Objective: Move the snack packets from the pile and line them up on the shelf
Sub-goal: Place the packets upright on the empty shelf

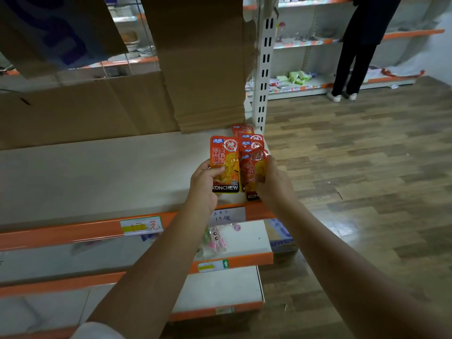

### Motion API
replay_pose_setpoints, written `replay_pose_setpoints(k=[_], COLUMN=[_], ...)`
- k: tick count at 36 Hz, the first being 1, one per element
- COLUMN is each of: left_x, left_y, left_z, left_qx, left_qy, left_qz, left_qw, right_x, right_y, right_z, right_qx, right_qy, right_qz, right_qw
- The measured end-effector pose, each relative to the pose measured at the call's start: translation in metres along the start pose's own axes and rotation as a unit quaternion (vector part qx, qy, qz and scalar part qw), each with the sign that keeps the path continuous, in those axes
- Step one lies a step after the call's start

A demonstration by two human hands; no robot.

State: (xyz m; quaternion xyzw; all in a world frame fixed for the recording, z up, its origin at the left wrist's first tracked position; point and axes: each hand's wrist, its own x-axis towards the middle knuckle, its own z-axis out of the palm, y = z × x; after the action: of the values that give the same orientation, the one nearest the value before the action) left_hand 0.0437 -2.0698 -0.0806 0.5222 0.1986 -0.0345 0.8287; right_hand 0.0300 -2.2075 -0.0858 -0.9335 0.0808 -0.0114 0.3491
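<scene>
Two hands over one shelf (97, 172), head view.

Item 1. Left hand (204, 185), just right of centre. Fingers curled round the lower left edge of a packet (226, 162), thumb across its front. Packet held upright, face to the camera, orange-red with a black band at the foot reading KONCHEW. It stands above the shelf's front right part; whether its foot touches the board cannot be told.

Item 2. Right hand (271, 182), at 3 o'clock of the left hand. Fingers clenched on a second packet (253, 172), of the same print, tilted slightly and creased at the top. The two held packets are just beside each other, edges nearly touching.

Item 3. Pile (250, 139), at 12 o'clock of the right hand, at the shelf's far right corner. Several like packets overlapping, only their tops showing behind the held ones; perhaps four, the count is unsure.

Item 4. Cardboard (200, 57), brown sheets standing along the shelf's back, at 12 o'clock of the pile.

Item 5. Upright (264, 69), white slotted post, at 1 o'clock of the pile.

Item 6. Edge strip (61, 233), orange, along the shelf front, bearing a label (141, 225) at 7 o'clock of the left hand.

Item 7. Lower shelf (244, 241), at 6 o'clock, carrying pink toys (217, 239).

Item 8. Floor (367, 167), wood-pattern, at 3 o'clock.

Item 9. Person (359, 45), dark clothes, white shoes, at 1 o'clock by far shelving.
</scene>
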Motion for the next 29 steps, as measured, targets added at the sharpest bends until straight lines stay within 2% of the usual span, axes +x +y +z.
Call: replay_pose_setpoints(k=[9,20,29], left_x=[-0.0022,-0.0033,-0.0039], left_y=[0.0005,0.0002,0.0], left_z=[-0.0009,-0.0017,0.0033], left_qx=[0.022,0.026,0.039], left_qy=[0.017,0.025,0.035], left_qz=[-0.001,0.004,-0.005], left_qw=[1.0,0.999,0.999], right_x=[-0.0017,-0.0055,-0.0027], right_y=[0.0077,0.008,0.008], right_z=[-0.0044,-0.0083,-0.0078], right_qx=[-0.132,-0.13,-0.059], right_qy=[0.016,0.008,0.02], right_qz=[-0.014,-0.025,-0.033], right_qw=[0.991,0.991,0.998])
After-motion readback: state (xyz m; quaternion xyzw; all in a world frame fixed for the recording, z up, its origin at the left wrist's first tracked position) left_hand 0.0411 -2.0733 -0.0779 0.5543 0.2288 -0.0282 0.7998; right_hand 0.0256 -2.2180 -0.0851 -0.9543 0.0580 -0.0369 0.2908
